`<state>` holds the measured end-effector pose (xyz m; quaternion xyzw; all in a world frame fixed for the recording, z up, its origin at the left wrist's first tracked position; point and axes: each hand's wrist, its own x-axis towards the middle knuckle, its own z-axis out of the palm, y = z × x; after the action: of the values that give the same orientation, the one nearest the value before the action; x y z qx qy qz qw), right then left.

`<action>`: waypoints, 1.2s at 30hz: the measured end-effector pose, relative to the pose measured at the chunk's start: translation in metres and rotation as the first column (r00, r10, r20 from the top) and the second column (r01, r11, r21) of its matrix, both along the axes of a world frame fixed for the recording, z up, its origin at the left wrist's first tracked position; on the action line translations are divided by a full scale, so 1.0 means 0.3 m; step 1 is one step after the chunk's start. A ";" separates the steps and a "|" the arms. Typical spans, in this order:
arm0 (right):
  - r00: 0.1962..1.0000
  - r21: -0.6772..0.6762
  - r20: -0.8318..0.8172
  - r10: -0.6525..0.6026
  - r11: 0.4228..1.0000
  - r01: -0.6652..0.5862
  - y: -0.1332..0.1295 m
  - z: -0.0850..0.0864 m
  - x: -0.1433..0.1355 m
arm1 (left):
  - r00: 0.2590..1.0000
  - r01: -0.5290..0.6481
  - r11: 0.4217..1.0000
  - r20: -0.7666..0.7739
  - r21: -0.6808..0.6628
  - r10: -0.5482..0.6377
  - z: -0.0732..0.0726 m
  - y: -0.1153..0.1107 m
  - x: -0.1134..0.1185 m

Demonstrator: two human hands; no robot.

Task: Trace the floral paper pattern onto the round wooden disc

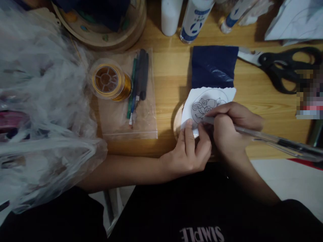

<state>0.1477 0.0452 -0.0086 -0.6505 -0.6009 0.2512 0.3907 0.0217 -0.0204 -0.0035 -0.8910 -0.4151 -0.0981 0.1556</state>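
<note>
A white paper (188, 106) with a flower drawn inside a circle lies over a round wooden piece (177, 122). My right hand (233, 127) is closed around a clear pen (267, 138), its tip at the lower part of the drawing. At the paper's lower edge, the fingers of my left hand (190, 148) press down, thumb and index near the pen tip, holding the paper. Dark blue fabric (213, 65) extends from behind the paper's top edge.
Black-handled scissors (277, 65) lie at the right. Bottles (195, 22) stand at the back. Left of centre, a gold thread spool (112, 82) and pens (137, 84) rest on a clear bag (113, 119). Crumpled plastic (50, 84) covers the far left.
</note>
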 end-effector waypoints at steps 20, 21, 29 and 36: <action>0.999 -0.018 -0.034 -0.016 1.000 0.015 -0.005 -0.003 0.008 | 0.996 0.081 0.996 -0.036 0.028 -0.080 0.013 0.025 -0.023; 0.999 -0.024 -0.030 -0.015 1.000 0.014 -0.004 -0.002 0.008 | 0.996 0.081 0.996 -0.036 0.024 -0.080 0.014 0.026 -0.024; 0.999 -0.028 -0.036 -0.031 0.999 0.030 -0.005 0.007 0.002 | 0.996 0.084 0.996 -0.015 -0.034 -0.085 0.012 0.018 -0.025; 0.996 -0.033 -0.003 -0.086 0.996 0.086 -0.014 0.003 0.012 | 0.995 0.099 0.995 -0.015 -0.017 -0.099 0.014 0.022 -0.029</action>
<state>0.1512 0.0411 -0.0076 -0.6815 -0.5672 0.2456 0.3919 0.0131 -0.0138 0.0008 -0.9125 -0.3699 -0.0954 0.1464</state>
